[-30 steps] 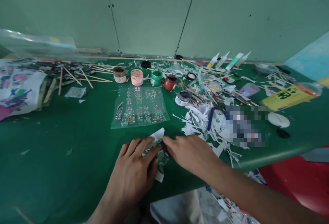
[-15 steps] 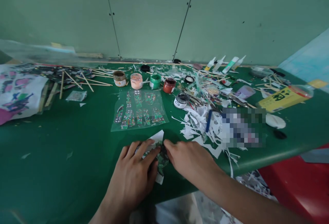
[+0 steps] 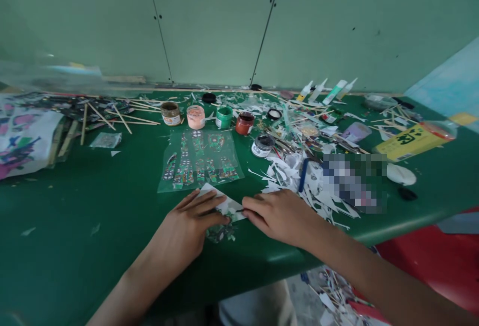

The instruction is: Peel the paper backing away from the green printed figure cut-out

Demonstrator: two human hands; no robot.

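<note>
My left hand point(image 3: 187, 218) lies with its fingers spread over a white piece of paper point(image 3: 232, 205), pressing it to the green table. Below those fingers, a dark green and black patterned piece point(image 3: 220, 233) lies partly covered by the hand. My right hand point(image 3: 275, 216) is closed at the paper's right corner. From its fingertips a thin dark pointed tool point(image 3: 240, 210) pokes out onto the paper; most of it is hidden in the grip. Just beyond the hands, a clear plastic sheet point(image 3: 239, 172) bears several green patterned cutouts point(image 3: 184, 165).
Open paint jars point(image 3: 244, 123) stand behind the sheet. White paper scraps point(image 3: 286, 171) heap up to the right, near a yellow-labelled container point(image 3: 407, 141). Glue bottles point(image 3: 335, 92) lean at the back. Wooden sticks point(image 3: 101, 116) lie at left. The table's front edge point(image 3: 258, 293) is close.
The white paper and patterned piece have turned, with the paper now slanting down to the right. My left hand has shifted left and flattened; my right hand sits at the paper's corner.
</note>
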